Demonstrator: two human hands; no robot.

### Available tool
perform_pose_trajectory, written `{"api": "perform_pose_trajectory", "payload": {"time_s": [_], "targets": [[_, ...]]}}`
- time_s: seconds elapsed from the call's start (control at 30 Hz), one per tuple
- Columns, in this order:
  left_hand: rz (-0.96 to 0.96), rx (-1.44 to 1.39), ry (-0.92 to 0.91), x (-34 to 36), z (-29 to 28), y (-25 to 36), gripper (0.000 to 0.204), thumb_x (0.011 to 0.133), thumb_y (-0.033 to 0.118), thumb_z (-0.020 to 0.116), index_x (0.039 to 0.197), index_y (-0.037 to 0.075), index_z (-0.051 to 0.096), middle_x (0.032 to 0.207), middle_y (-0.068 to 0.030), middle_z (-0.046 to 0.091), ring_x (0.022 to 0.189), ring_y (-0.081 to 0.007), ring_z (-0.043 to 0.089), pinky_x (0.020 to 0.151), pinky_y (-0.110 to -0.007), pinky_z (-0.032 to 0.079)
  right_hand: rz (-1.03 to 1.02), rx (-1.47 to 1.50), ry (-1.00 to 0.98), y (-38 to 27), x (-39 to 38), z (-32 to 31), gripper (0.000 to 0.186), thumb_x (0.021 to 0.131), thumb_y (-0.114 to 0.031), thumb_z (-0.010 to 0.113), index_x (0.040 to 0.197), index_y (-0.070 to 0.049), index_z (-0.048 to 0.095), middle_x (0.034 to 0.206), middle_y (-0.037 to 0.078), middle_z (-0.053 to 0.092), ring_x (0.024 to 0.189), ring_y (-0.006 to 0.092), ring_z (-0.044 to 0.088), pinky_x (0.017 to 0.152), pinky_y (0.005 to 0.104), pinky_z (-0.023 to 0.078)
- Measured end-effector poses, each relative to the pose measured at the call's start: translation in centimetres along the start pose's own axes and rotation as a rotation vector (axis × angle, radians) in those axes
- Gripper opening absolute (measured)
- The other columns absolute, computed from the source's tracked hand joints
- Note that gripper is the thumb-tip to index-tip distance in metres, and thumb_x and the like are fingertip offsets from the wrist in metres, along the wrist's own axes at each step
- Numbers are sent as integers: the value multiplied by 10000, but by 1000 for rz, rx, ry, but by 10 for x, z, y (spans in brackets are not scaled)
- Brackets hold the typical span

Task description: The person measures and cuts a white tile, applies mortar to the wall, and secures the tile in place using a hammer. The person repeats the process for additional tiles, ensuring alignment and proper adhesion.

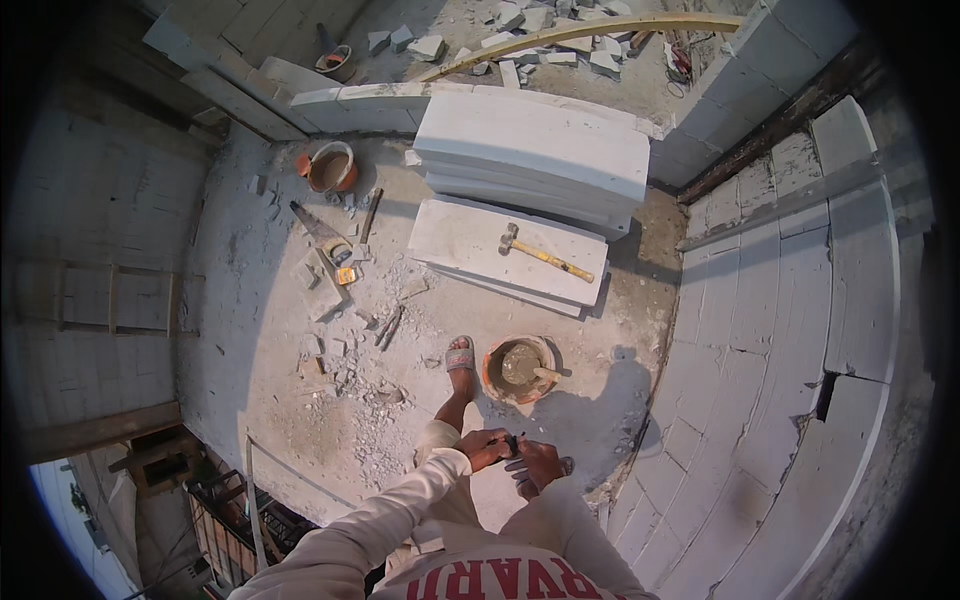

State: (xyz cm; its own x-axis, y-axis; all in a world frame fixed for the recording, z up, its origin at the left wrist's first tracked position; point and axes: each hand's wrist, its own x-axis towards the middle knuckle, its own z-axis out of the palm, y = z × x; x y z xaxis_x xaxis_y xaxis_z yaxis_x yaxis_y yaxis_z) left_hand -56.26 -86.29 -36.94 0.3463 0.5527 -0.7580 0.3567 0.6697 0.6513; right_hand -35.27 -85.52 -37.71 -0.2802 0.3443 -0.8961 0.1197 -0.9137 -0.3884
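Note:
I stand looking down at a dusty concrete floor. My left hand (484, 446) and my right hand (538, 463) meet in front of my body, both closed around a small dark object (512, 442) held between them; what it is cannot be made out. Just beyond my hands sits an orange bucket of grey mortar (519, 367) with a tool handle sticking out of it. My sandalled foot (460, 357) rests beside the bucket.
A hammer with a yellow handle (544, 256) lies on stacked white blocks (530, 150). A second orange bucket (329, 167), a hand saw (318, 229) and block rubble (345, 350) lie to the left. A white block wall (790, 330) curves along the right.

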Motion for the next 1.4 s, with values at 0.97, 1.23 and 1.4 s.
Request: {"api": "perform_pose_trajectory", "payload": {"time_s": [0.97,1.23,1.4], "targets": [[428,1309,-794,29,349,335,207,963,210,654,1052,54,757,769,-22,663,721,-110,600,679,-299,499,-960,1559,944,353,-484,-198,140,849,-68,732,916,-29,616,851,99,680,750,221,685,580,333,523],[684,1632,-839,38,406,427,185,947,190,663,909,23,733,634,-19,609,594,-99,540,573,-302,437,-1266,1983,1493,422,-534,-136,106,897,-34,683,981,23,651,873,92,697,685,144,689,593,239,574],[960,1593,-713,3,447,452,208,947,231,706,914,30,747,627,-28,614,564,-110,538,566,-317,461,-1203,1975,1574,391,-533,-182,191,952,-144,709,1011,32,666,856,109,697,688,192,694,617,297,594]]}}
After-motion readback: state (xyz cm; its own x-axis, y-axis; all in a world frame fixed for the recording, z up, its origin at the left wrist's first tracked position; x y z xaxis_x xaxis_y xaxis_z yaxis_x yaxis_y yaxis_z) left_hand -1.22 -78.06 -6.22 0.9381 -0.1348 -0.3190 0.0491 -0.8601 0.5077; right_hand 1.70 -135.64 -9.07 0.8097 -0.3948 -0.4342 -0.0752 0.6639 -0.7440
